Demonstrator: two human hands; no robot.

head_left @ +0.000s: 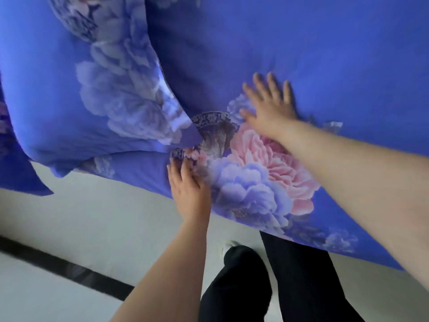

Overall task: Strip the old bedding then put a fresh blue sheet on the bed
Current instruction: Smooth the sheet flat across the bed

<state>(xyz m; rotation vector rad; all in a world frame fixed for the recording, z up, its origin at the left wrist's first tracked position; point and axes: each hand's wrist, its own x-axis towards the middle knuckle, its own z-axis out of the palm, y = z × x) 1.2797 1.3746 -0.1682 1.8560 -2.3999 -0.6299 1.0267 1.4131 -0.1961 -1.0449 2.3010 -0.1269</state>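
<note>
Both hands lie flat on the blue floral sheet (301,43), and neither has hold of anything: the fingers are straight and spread, pressing cloth rather than gripping it. The right hand (270,105) rests farther in on the bed, palm down just beyond the printed pink peony (274,156), fingers fanned toward the plain blue field ahead of them; that spread looks meant to push slack away and hold the sheet taut. The left hand (189,184) sits nearer the person, at the bed's edge where the sheet drops over the side, its fingertips touching the dark urn motif (214,131) printed between the two hands. Pressing there probably pins the overhang so the cloth does not slide while the other palm smooths. To the left of the left hand, a matching blue floral pillow (81,89) lies on the sheet, its corner reaching almost to the fingertips. Below the left wrist are the pale floor (92,217) and the person's black trousers (301,275). Judging by this, the sheet is already on and only smoothing remains.
</note>
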